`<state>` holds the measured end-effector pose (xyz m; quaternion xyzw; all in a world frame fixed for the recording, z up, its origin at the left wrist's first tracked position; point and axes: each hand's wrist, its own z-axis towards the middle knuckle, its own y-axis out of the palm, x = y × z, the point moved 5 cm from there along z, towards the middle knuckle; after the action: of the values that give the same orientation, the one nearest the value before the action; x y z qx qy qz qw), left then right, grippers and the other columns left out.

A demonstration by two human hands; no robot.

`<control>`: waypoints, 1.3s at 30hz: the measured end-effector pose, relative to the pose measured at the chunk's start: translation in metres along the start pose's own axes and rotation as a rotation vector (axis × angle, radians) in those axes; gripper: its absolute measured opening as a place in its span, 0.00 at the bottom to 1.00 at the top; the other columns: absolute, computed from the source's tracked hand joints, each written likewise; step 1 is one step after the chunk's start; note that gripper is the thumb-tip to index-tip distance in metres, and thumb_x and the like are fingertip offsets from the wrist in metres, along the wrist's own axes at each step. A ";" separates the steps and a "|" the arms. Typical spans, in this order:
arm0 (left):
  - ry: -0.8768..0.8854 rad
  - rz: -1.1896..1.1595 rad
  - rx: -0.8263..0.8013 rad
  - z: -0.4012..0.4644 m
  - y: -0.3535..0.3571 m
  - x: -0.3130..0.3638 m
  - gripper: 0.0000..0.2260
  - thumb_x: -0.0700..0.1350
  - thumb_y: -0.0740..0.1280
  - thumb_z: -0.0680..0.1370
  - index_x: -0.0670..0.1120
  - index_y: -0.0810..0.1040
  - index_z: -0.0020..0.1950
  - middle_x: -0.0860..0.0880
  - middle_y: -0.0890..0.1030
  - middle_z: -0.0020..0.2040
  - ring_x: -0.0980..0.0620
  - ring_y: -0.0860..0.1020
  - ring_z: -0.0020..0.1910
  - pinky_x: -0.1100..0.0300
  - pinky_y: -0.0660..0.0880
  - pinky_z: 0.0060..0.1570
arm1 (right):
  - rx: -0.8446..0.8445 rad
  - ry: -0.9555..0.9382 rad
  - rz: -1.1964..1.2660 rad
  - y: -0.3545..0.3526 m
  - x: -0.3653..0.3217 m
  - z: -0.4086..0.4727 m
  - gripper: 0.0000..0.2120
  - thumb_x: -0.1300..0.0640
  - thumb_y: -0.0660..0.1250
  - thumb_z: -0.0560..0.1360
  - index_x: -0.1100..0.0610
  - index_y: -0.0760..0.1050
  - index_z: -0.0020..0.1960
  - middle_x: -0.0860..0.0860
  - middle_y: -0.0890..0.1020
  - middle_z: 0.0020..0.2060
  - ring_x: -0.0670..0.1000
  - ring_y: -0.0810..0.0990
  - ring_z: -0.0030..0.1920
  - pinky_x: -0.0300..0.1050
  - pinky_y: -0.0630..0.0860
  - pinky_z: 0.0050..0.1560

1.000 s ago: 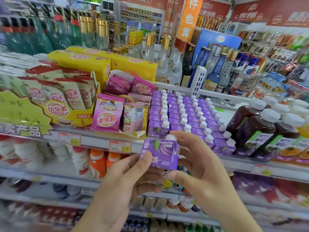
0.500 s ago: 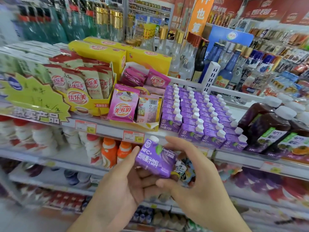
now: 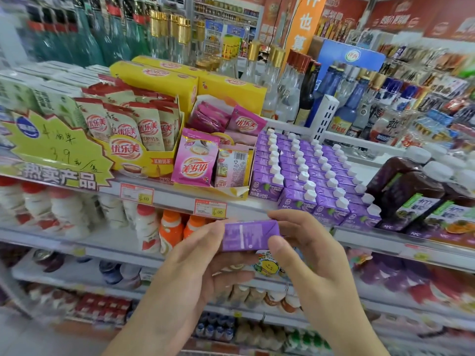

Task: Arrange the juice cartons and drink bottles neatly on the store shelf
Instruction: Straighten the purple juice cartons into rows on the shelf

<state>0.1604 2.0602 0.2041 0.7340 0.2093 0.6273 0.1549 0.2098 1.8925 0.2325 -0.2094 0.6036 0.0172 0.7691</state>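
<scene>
One carton: purple juice carton (image 3: 248, 235), now turned on its side, printed panel up, cap hidden.
Hands: left hand (image 3: 203, 265) and right hand (image 3: 305, 250) both grip it.
Status: inspected, not yet shelved.

Single head view, wide-angle, facing forward-down, close on hands, store shelf (image 3: 180, 199) just beyond.

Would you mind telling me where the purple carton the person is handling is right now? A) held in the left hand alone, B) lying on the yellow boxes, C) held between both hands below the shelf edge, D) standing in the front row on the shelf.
C: the purple carton lies on its side between the left hand and the right hand, in front of and below the shelf edge.
</scene>
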 end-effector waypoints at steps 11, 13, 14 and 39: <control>0.180 0.531 0.038 -0.010 -0.007 0.006 0.19 0.62 0.70 0.73 0.67 0.79 0.64 0.60 0.82 0.55 0.58 0.85 0.54 0.62 0.83 0.49 | 0.139 -0.073 -0.025 -0.009 -0.007 -0.008 0.08 0.43 0.69 0.78 0.43 0.83 0.54 0.48 0.89 0.46 0.46 0.85 0.44 0.39 0.79 0.45; 0.262 0.731 -0.005 -0.011 -0.004 0.009 0.21 0.63 0.73 0.72 0.71 0.77 0.65 0.64 0.80 0.59 0.61 0.82 0.58 0.62 0.81 0.54 | 0.141 -0.082 -0.078 -0.010 -0.004 -0.009 0.09 0.42 0.71 0.77 0.43 0.84 0.55 0.48 0.88 0.46 0.48 0.86 0.46 0.40 0.80 0.46; 0.339 0.864 -0.008 -0.012 -0.001 0.010 0.21 0.64 0.74 0.72 0.72 0.77 0.65 0.65 0.80 0.60 0.63 0.80 0.60 0.65 0.78 0.57 | 0.151 -0.096 -0.119 -0.009 -0.004 -0.010 0.11 0.40 0.73 0.77 0.43 0.84 0.56 0.47 0.88 0.46 0.49 0.87 0.46 0.41 0.81 0.46; 0.435 0.659 0.086 -0.011 0.011 -0.004 0.22 0.48 0.77 0.73 0.67 0.78 0.62 0.58 0.85 0.57 0.57 0.84 0.58 0.67 0.79 0.57 | 0.041 -0.164 -0.062 -0.027 0.010 -0.018 0.21 0.62 0.77 0.75 0.42 0.81 0.62 0.50 0.86 0.56 0.56 0.85 0.57 0.59 0.82 0.56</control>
<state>0.1504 2.0483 0.2081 0.6176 0.0165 0.7750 -0.1333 0.2034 1.8599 0.2279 -0.2099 0.5322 -0.0018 0.8201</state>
